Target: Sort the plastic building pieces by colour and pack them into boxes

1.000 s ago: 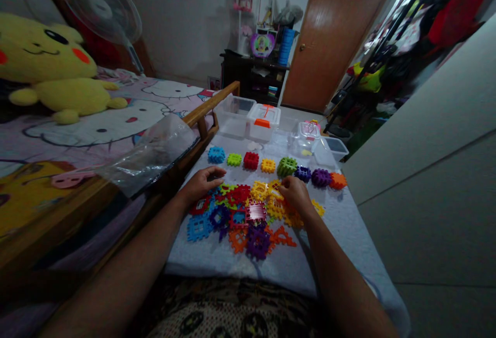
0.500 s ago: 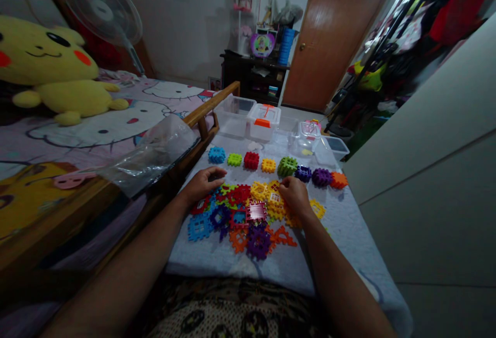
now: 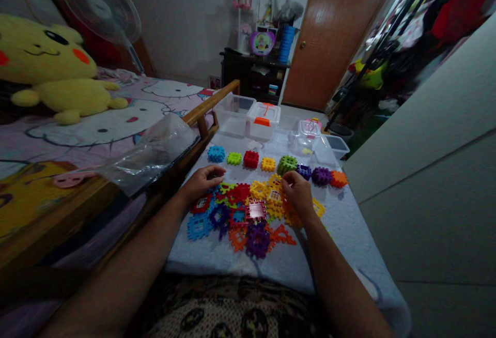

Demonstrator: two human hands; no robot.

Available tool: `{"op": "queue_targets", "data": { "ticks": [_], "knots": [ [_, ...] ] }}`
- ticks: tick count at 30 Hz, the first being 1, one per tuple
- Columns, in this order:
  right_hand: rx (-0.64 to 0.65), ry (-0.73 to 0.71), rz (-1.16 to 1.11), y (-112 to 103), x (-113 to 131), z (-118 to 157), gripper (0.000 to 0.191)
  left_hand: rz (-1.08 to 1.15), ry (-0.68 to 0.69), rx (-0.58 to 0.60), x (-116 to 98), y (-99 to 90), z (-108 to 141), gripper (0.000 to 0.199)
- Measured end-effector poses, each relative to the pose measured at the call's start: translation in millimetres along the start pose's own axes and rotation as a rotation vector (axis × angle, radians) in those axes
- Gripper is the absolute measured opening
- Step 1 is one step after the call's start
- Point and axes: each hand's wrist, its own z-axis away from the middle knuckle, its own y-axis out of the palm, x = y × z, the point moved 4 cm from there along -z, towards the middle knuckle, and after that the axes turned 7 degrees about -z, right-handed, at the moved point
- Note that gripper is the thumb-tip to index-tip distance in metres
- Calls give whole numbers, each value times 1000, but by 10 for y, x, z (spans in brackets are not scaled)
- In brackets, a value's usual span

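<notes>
Head view shows two hands (image 3: 203, 182) at one heap (image 3: 256, 210), eight stacks (image 3: 268, 164) beyond.

Setting: a home, most likely a bedroom. Evidence: bed (image 3: 104, 123) with cartoon-print sheet, bordered by a wooden rail (image 3: 212, 102); large yellow plush toy (image 3: 64, 87) seated on it; pedestal fan (image 3: 98, 10) behind; clothes (image 3: 461, 15) hanging at right; dark low cabinet (image 3: 232, 66) bearing household odds and ends, near a brown door (image 3: 321, 28) with round knob.
</notes>
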Motion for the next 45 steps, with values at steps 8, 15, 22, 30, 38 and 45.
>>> {"op": "queue_targets", "data": {
  "ticks": [8, 15, 22, 30, 38, 45],
  "knots": [
    [23, -392, 157, -151, 318, 143, 12, 9, 12, 1, -28, -23, 7, 49],
    [299, -378, 171, -69, 332, 370, 17, -1, 34, 11, 4, -14, -9, 49],
    [382, -267, 134, -71, 264, 335, 24, -6, 47, 24, 33, -5, -26, 49],
    [426, -110, 465, 23, 205, 238, 40, 12, 17, 26, 23, 5, -19, 52],
    [353, -26, 397, 10, 62, 173, 39, 28, 8, 14, -4, 3, -10, 52],
    [465, 4, 424, -23, 19, 162, 41, 9, 2, 24, -4, -1, -17, 53]
  ]
}}
